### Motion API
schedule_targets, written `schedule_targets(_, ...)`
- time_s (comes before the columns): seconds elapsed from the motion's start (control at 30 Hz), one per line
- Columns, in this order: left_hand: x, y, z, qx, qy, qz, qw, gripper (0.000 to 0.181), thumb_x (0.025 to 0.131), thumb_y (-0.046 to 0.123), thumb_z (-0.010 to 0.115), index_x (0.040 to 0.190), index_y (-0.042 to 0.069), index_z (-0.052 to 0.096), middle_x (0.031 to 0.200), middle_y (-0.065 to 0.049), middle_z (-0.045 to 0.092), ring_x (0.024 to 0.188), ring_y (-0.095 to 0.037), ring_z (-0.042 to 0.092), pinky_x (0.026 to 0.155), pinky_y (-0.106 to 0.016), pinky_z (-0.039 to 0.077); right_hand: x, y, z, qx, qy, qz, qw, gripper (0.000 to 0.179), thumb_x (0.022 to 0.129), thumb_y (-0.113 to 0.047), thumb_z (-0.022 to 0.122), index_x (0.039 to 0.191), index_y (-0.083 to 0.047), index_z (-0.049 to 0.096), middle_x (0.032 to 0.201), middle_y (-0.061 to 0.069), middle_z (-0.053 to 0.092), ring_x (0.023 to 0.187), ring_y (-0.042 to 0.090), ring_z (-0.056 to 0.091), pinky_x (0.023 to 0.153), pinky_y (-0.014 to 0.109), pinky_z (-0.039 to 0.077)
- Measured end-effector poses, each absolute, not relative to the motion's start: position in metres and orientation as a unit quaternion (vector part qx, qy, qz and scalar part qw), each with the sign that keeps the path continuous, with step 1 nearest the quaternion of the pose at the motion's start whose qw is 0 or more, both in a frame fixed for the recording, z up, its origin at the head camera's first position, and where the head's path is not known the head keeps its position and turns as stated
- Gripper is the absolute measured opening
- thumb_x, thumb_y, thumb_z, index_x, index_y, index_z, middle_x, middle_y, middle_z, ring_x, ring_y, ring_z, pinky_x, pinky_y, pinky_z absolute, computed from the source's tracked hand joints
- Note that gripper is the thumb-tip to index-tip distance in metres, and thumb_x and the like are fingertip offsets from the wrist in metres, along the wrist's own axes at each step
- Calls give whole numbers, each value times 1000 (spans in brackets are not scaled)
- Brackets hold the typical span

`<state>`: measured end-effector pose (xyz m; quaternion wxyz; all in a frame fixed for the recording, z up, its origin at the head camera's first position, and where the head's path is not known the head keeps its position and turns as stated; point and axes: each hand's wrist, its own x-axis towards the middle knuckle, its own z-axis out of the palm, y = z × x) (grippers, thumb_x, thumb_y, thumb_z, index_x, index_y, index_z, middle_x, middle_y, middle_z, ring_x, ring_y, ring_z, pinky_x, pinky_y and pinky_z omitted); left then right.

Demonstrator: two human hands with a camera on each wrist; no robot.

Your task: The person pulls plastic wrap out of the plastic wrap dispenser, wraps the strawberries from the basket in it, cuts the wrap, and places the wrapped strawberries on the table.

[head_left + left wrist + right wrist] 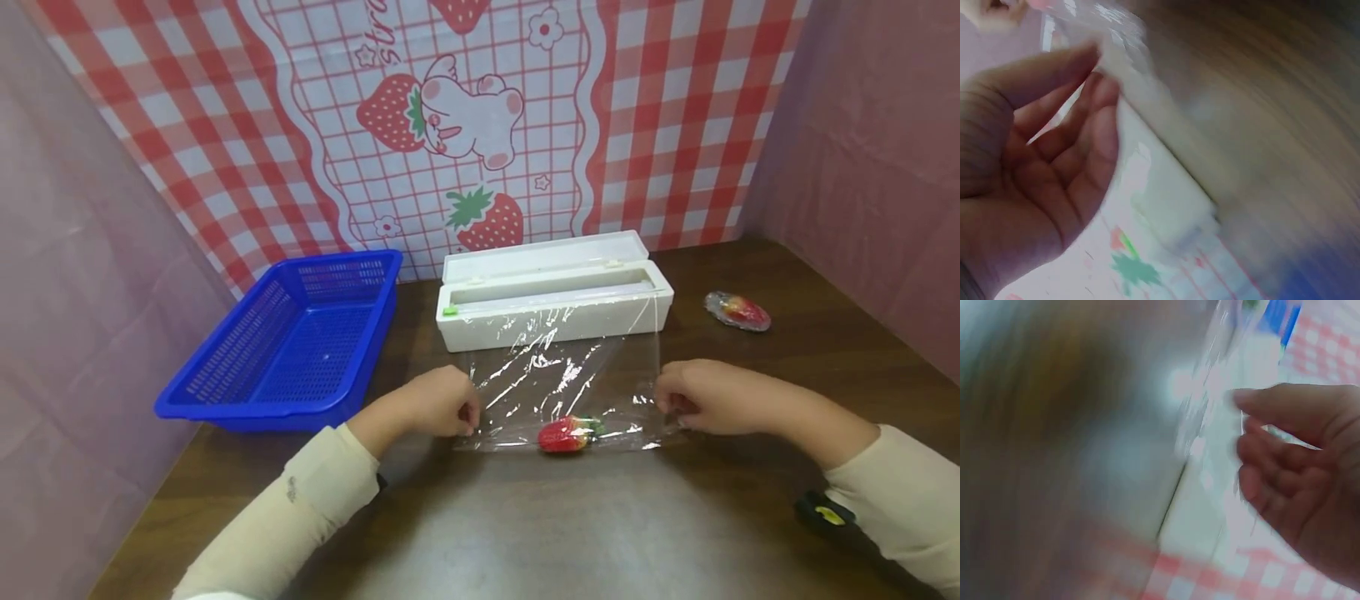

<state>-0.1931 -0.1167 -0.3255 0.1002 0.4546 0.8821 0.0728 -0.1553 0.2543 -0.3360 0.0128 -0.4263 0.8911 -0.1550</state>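
Observation:
A sheet of clear cling film (517, 375) stretches from the long white dispenser box (555, 323) toward the front of the table. At its left front corner my left hand (442, 402) pinches the film between thumb and fingers, also seen in the left wrist view. My right hand (712, 397) pinches the opposite corner; the right wrist view is blurred there. Between the hands, near the film's front edge, is a red toy strawberry (564, 435) with green leaves. Whether it lies on or under the film, I cannot tell.
The box's lid (543, 254) stands open at the back, with a small green piece (450, 311) on its left end. A blue plastic basket (360, 358) is at the left. A film-wrapped red and yellow item (738, 312) lies at the right. Patterned cloth (660, 125) hangs behind.

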Motion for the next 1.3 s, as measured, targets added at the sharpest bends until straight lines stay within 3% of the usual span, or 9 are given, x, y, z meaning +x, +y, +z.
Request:
schedule_targets(0.13, -178, -89, -325, 483, 870, 97, 37, 8, 78, 12, 78, 82, 13, 72, 80, 6, 64, 73, -8, 57, 67, -19, 49, -147, 221, -337, -494, 848, -163, -98, 33, 68, 2, 81, 83, -18, 60, 80, -12, 49, 72, 3, 48, 59, 23, 47)
schedule_targets(0.27, -165, -65, -332, 510, 858, 56, 31, 19, 78, 24, 82, 88, 15, 70, 86, 6, 60, 76, -6, 54, 68, -16, 46, -144, 196, -340, -533, 823, -143, -133, 33, 67, -1, 83, 88, -15, 61, 86, -8, 54, 78, 7, 55, 67, 27, 53)
schedule_targets(0.47, -162, -53, -342, 505, 863, 17, 29, 25, 75, 24, 85, 84, 16, 63, 81, 9, 52, 71, -4, 48, 62, -14, 43, -148, 185, -342, -503, 853, -103, -94, 32, 68, 0, 84, 86, -12, 60, 81, -6, 55, 74, 8, 54, 64, 28, 52)
schedule_targets(0.67, -169, -56, -346, 516, 851, 96, 25, 17, 79, 8, 78, 83, 13, 62, 81, 4, 58, 74, -7, 54, 66, -14, 45, -154, 183, -343, -499, 855, -120, -74, 26, 71, 7, 74, 77, -15, 60, 73, -11, 54, 66, 5, 53, 57, 24, 48)
schedule_targets(0.93, -185, -61, -345, 445, 851, 259, 103, 16, 83, 2, 74, 86, 9, 60, 83, -2, 68, 75, -8, 64, 69, -16, 51, -169, 191, -349, -476, 858, -194, -19, 21, 79, 6, 70, 79, -13, 61, 71, -13, 57, 65, -1, 51, 57, 22, 49)
schedule_targets(1.2, -204, -57, -347, 385, 872, 274, 124, 11, 84, -2, 70, 80, 7, 64, 71, 0, 67, 61, -7, 61, 58, -18, 52, -184, 190, -347, -449, 873, -191, -9, 17, 82, 5, 67, 81, -9, 58, 71, -10, 54, 64, 2, 49, 56, 24, 47)
schedule_targets(1.3, -210, -55, -346, 391, 886, 223, 111, 7, 85, 3, 72, 81, 7, 67, 72, 2, 67, 65, -6, 60, 61, -17, 51, -189, 189, -346, -450, 876, -174, -12, 16, 82, 6, 66, 80, -9, 60, 71, -9, 56, 64, 4, 51, 56, 26, 48)
